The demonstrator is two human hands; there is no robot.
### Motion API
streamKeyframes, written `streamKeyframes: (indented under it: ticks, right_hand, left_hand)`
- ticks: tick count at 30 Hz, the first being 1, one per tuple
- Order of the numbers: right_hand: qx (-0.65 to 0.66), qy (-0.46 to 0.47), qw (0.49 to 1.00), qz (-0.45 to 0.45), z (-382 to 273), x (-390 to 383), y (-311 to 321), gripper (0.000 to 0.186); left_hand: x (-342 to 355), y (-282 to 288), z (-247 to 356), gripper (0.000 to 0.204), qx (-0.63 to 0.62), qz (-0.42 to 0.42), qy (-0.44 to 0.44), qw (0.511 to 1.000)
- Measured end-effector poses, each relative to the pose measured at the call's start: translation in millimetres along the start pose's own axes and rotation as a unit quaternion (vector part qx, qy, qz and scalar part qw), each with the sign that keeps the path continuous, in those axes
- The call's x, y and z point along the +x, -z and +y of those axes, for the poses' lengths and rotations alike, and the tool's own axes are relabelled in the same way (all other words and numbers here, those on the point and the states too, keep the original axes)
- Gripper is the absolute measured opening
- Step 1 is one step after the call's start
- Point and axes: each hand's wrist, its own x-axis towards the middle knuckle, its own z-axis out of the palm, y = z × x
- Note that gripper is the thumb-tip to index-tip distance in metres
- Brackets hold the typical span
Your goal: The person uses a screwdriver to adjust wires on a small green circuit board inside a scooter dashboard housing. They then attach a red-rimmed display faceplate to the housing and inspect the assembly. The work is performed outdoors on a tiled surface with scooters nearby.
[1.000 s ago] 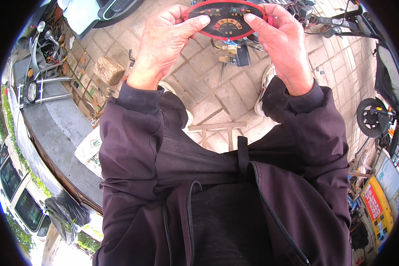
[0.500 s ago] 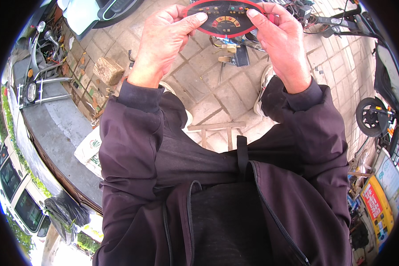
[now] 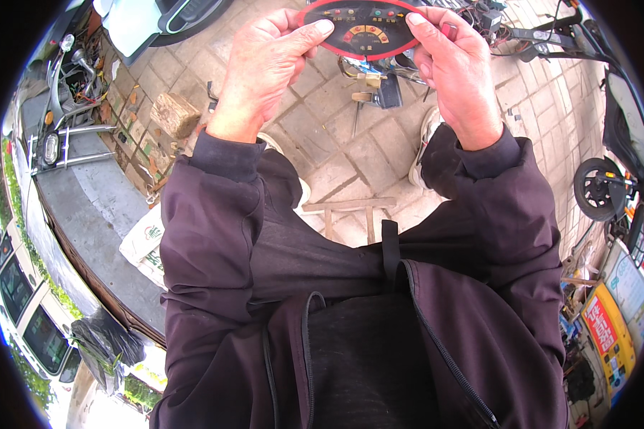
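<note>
1. An oval panel [image 3: 365, 48], black-faced and red-rimmed with small coloured indicators, is held up at the top edge of the view, above the paving.
2. The left hand [image 3: 263, 68] pinches its left end, thumb on the face and fingers curled behind.
3. The right hand [image 3: 459, 75] pinches the right end in the same way, thumb near the rim.
4. A white sack [image 3: 144, 243] with green print lies against the grey platform [image 3: 100, 214] at left; its contents cannot be told.
5. A crumpled black plastic bag [image 3: 101, 347] is at the platform's near end; what it holds is hidden.
6. Just below the panel show a pale connector [image 3: 369, 80] and a dark block [image 3: 390, 93]; the panel and right hand cover part of the wiring around them.
7. A wooden block [image 3: 175, 114] sits on the paving at left.
8. A black wheel [image 3: 599, 189] and a yellow sign box [image 3: 612, 339] stand well apart at right.
</note>
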Motion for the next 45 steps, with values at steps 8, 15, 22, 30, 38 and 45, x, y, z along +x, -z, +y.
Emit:
streamKeyframes:
  ticks: [8, 15, 22, 30, 38, 45]
  right_hand:
    - [0.009, -0.005, 1.0, 0.008, 1, 1, 1, 0.012]
    - [-0.001, 0.032, 0.999, -0.006, 13, 2, 8, 0.023]
    - [-0.013, -0.006, 1.0, 0.009, 4, 1, 3, 0.012]
    - [-0.012, -0.013, 1.0, 0.012, 1, 1, -1, 0.013]
    - [-0.01, -0.008, 1.0, 0.009, 3, 1, -1, 0.013]
    - [-0.034, -0.016, 0.999, 0.012, -1, 0, -2, 0.015]
  left_hand:
    - [1, 3, -5, 0.016, -0.011, -0.02, -0.006, 1.0]
    - [2, 3, -9, 0.015, -0.012, -0.027, -0.026, 0.999]
    - [4, 0, -1, 0.014, -0.004, -0.014, 0.022, 1.0]
    - [4, -1, 3, 0.013, -0.002, -0.015, 0.022, 1.0]
    - [2, -3, 4, 0.011, -0.003, -0.007, 0.021, 1.0]
    - [2, -3, 4, 0.012, -0.01, 0.002, 0.024, 1.0]
